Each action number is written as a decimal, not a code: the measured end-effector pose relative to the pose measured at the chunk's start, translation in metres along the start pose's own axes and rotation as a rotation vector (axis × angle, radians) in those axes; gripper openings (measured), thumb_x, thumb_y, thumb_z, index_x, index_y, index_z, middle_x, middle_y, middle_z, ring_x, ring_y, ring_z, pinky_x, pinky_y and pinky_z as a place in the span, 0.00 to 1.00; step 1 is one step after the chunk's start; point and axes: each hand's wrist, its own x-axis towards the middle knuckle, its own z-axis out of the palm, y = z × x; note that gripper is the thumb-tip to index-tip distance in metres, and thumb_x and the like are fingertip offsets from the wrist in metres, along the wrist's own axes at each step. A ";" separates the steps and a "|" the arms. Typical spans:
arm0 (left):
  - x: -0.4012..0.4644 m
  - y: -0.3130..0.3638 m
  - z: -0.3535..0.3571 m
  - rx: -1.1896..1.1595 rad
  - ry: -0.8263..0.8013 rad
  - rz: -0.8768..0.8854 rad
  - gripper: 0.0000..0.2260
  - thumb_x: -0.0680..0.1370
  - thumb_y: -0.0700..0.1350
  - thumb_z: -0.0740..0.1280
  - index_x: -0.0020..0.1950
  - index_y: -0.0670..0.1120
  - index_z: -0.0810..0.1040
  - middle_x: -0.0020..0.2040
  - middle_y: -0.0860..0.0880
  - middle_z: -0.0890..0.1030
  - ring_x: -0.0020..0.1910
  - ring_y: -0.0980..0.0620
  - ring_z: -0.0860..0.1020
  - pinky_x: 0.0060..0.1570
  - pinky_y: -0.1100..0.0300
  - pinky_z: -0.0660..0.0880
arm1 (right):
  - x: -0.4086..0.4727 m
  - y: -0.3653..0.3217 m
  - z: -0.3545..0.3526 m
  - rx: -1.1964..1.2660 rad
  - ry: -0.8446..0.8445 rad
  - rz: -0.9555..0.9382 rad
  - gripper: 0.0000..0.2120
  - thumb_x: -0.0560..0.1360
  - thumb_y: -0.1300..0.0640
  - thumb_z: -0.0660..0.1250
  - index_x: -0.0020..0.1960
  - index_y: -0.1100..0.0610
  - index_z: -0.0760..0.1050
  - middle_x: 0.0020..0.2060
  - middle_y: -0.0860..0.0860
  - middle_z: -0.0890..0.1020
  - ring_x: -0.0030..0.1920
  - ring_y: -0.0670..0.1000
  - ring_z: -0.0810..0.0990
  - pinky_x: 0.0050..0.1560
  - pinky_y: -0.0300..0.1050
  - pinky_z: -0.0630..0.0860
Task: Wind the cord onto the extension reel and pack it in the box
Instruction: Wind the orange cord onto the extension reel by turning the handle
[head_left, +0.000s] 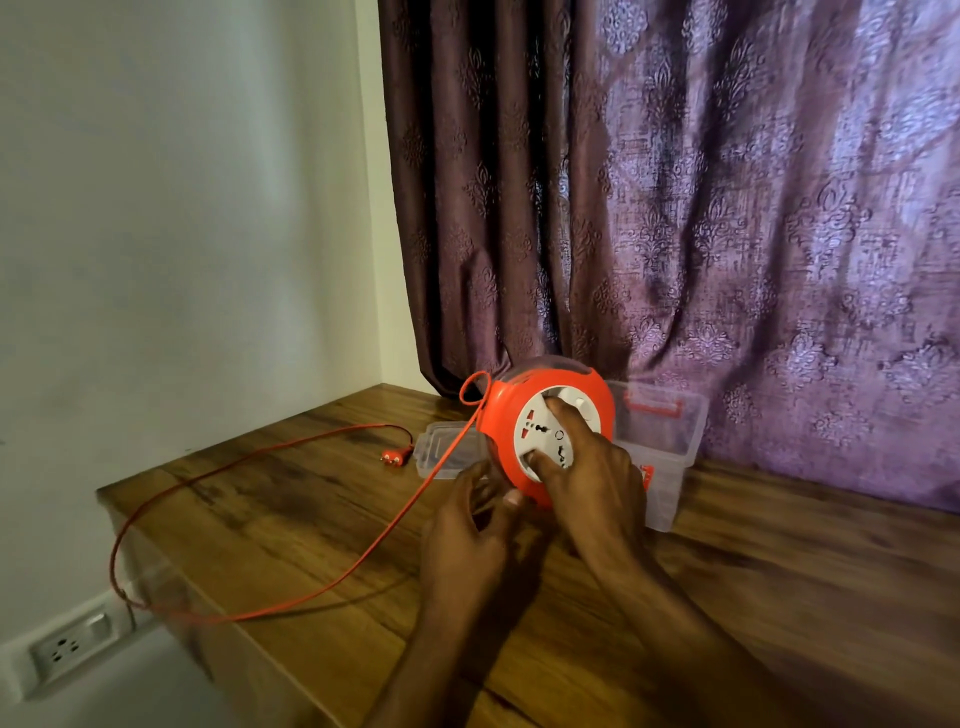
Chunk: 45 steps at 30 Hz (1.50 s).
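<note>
An orange extension reel (498, 431) with a white socket face stands on edge on the wooden table (322, 525). My right hand (592, 483) presses its fingers onto the white face. My left hand (467, 540) grips the reel's lower left rim. The orange cord (291, 610) leaves the reel's top in a small loop, runs down across the table, hangs over the left edge and curves back to the plug (392, 458) lying on the table. A clear plastic box (670, 447) with orange latches stands right behind the reel. Its clear lid (449, 449) lies to the left.
A purple patterned curtain (675, 208) hangs behind the table. A white wall (182, 208) lies to the left, with a wall socket (70, 649) low down beside the table's left edge.
</note>
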 end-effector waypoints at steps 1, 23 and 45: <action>-0.006 0.003 -0.006 0.129 0.079 0.074 0.14 0.80 0.44 0.72 0.64 0.56 0.80 0.56 0.57 0.85 0.56 0.63 0.83 0.58 0.59 0.81 | 0.001 0.000 -0.002 0.002 0.011 -0.004 0.30 0.73 0.44 0.68 0.72 0.37 0.60 0.60 0.53 0.79 0.59 0.59 0.77 0.52 0.52 0.74; 0.049 0.064 -0.046 1.017 0.199 0.723 0.09 0.73 0.33 0.77 0.52 0.37 0.84 0.44 0.38 0.85 0.38 0.38 0.82 0.32 0.47 0.82 | -0.001 -0.006 -0.007 -0.031 0.075 -0.059 0.30 0.72 0.45 0.70 0.71 0.37 0.62 0.59 0.53 0.80 0.56 0.58 0.78 0.50 0.51 0.75; 0.109 0.045 -0.089 0.504 0.136 0.229 0.15 0.87 0.45 0.58 0.44 0.43 0.77 0.41 0.42 0.81 0.36 0.51 0.73 0.36 0.59 0.66 | 0.019 0.007 -0.029 0.059 0.175 0.008 0.30 0.73 0.48 0.70 0.71 0.38 0.63 0.61 0.54 0.79 0.60 0.59 0.77 0.52 0.52 0.74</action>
